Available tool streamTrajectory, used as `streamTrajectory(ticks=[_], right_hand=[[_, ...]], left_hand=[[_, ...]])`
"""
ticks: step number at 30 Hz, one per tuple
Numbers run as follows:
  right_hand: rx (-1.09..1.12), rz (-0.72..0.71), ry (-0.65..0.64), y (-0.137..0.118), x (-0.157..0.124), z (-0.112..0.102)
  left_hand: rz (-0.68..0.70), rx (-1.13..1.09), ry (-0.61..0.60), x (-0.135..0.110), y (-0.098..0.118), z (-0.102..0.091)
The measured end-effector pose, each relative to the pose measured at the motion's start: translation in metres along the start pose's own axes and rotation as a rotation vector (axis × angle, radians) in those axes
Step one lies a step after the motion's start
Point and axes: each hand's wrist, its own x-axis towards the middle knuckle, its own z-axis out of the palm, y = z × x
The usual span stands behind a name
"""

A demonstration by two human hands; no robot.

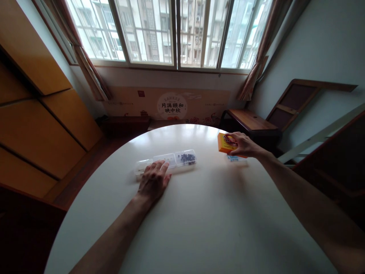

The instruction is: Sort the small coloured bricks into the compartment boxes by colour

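Observation:
My left hand (154, 179) lies flat on the round white table (199, 213), fingers stretched out, its fingertips touching the near edge of a clear plastic box (171, 160) with three compartments. The right compartment holds small dark blue pieces (186, 157). My right hand (242, 144) is closed on an orange box (224, 144) near the table's far right edge, lifting or tilting it. Under that box sits a small clear case with something blue in it (235, 158).
A wide window (173, 30) with curtains runs along the back wall. Below it leans a printed board (171, 106). Wooden cabinets (34, 114) stand at the left. A dark wooden side table (251, 120) and leaning frames stand at the right.

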Motion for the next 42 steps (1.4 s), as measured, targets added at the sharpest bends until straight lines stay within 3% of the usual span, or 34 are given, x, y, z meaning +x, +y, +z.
streamTrajectory(ticks=[6, 13, 18, 24, 27, 30, 36, 39, 42], right_hand=[[-0.099, 0.089, -0.135, 0.035, -0.021, 0.013], [-0.078, -0.002, -0.114, 0.036, -0.019, 0.019], [-0.001, -0.124, 0.052, -0.022, -0.009, 0.024], [0.199, -0.327, -0.109, -0.117, 0.017, 0.063], [0.209, -0.320, -0.189, -0.142, 0.030, 0.085], [0.208, -0.301, -0.195, -0.152, 0.037, 0.094], [0.207, -0.299, -0.127, -0.144, 0.022, 0.081], [0.243, -0.284, -0.041, -0.129, 0.008, 0.059], [0.248, -0.220, 0.132, -0.100, -0.002, 0.028]], left_hand=[[0.009, 0.023, -0.002, 0.001, 0.001, 0.001], [0.006, 0.019, 0.002, 0.002, 0.001, 0.002], [0.005, 0.018, -0.009, 0.003, 0.001, 0.004], [-0.007, -0.001, -0.013, 0.003, 0.001, 0.002], [-0.001, -0.003, -0.003, 0.004, 0.000, 0.001], [0.002, 0.002, -0.001, 0.004, 0.000, 0.000], [0.004, 0.005, 0.002, 0.003, -0.001, -0.001], [0.005, 0.000, 0.006, 0.002, -0.001, 0.000], [0.006, -0.021, 0.001, 0.001, -0.002, 0.002]])
